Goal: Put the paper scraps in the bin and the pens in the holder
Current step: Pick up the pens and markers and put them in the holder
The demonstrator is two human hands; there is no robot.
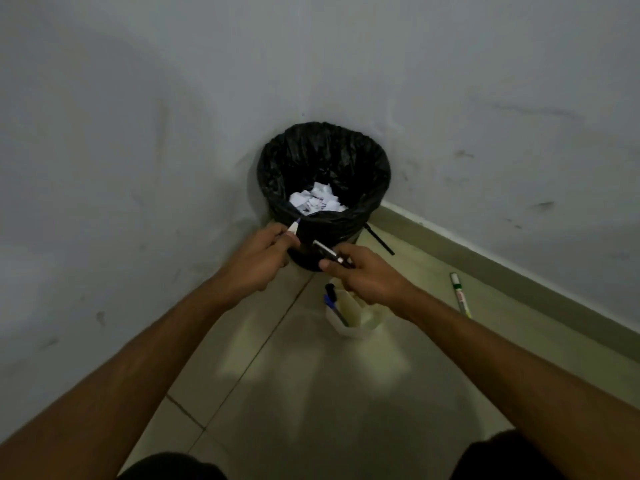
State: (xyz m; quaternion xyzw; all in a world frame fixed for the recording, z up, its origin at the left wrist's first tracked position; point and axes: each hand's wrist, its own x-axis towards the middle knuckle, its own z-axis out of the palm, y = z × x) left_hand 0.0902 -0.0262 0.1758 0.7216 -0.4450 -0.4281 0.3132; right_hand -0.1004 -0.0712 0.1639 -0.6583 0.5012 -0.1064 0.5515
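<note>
A bin lined with a black bag (323, 161) stands in the corner, with white paper scraps (317, 199) lying inside. In front of it my left hand (258, 258) grips a pale pen (293, 228) whose tip points up toward the bin rim. My right hand (363, 273) holds a dark pen (327, 252) with a metal clip, just above a white holder (356, 322) on the floor. Two pens, one black-capped (330, 292) and one blue, stand in the holder. A green-and-white marker (460, 294) lies on the floor to the right.
Grey walls meet behind the bin. A black stick-like pen (381, 241) lies on the tiled floor by the skirting board, right of the bin. My knees show at the bottom edge.
</note>
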